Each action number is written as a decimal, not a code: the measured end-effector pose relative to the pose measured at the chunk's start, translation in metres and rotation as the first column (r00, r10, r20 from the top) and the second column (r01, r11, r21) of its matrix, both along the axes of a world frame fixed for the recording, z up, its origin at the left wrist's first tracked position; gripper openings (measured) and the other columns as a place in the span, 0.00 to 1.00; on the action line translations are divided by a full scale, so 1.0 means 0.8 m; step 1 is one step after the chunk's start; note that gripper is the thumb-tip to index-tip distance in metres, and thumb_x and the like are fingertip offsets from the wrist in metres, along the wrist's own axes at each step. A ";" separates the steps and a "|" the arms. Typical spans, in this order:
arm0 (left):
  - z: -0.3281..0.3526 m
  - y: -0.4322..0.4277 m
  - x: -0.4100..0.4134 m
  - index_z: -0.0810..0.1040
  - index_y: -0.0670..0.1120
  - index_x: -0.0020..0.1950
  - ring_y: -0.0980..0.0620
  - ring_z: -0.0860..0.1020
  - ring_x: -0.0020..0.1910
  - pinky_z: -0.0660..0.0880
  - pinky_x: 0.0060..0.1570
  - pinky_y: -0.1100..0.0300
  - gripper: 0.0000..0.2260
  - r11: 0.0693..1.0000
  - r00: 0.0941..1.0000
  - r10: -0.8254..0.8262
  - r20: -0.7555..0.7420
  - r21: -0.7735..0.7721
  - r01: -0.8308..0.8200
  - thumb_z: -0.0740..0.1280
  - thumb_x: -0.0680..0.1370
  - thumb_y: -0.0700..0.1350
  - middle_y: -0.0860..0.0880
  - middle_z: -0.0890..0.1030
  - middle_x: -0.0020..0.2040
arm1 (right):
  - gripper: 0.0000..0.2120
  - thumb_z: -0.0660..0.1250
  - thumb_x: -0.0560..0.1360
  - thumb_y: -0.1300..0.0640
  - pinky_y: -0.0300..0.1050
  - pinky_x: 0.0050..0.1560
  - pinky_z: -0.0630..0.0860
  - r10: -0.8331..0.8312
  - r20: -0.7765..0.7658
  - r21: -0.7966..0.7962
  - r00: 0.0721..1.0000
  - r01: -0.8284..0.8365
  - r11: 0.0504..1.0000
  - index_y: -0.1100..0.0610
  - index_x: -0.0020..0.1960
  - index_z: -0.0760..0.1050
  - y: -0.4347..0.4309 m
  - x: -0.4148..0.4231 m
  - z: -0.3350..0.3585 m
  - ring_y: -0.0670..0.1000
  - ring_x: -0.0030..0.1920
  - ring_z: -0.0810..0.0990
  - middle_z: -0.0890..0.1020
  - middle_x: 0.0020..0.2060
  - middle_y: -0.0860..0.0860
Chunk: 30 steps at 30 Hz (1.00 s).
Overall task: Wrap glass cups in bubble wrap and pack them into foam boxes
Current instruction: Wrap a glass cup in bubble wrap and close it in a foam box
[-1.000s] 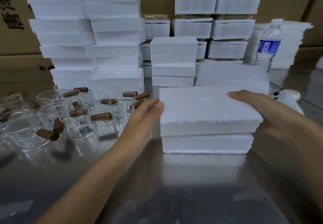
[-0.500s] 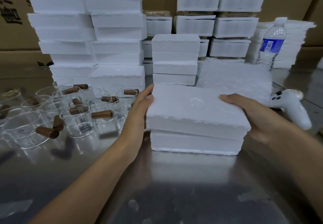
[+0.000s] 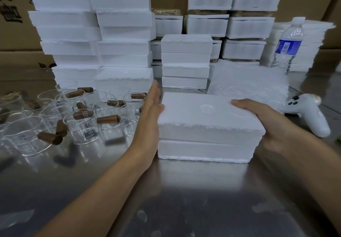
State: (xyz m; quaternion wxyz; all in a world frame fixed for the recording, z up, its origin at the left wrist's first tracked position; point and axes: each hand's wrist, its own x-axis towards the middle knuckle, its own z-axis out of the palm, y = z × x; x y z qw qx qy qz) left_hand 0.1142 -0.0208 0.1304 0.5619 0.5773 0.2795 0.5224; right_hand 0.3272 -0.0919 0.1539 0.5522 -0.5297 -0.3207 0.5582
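Sitting between the two hands, the foam box is resting on the steel table, its upper half lying squarely on its lower half with only a thin seam showing between them (whether wrapped cups are lying inside is hidden). Judging by that, one box is being closed or squared up, so this round of packing looks to be nearing its end. The left hand is standing flat against the box's left end, fingers straight and together and pointing away from the person, thumb touching the top corner; it is pressing, not gripping. The right hand is cupping the right end, thumb lying across the top face and palm against the side, its fingers going out of sight behind the foam, so it seems to be holding the upper half in place. Just to the outside of the left hand, many glass cups with brown handles are standing bare and crowded together, so most of the wrapping seems to be waiting. Beyond the right hand, a pile of bubble wrap is lying ready, and past both hands stacks of foam boxes are rising, suggesting that a fair share is already packed, though their contents are not showing.
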 end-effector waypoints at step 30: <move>-0.006 0.012 -0.013 0.77 0.59 0.53 0.56 0.77 0.51 0.71 0.50 0.60 0.14 0.996 0.991 0.021 -0.129 -0.082 -0.032 0.57 0.79 0.42 0.56 0.79 0.56 | 0.12 0.67 0.72 0.45 0.40 0.31 0.74 -0.179 -0.006 0.034 0.984 0.179 0.983 0.54 0.46 0.78 0.010 -0.008 -0.013 0.50 0.31 0.82 0.83 0.33 0.51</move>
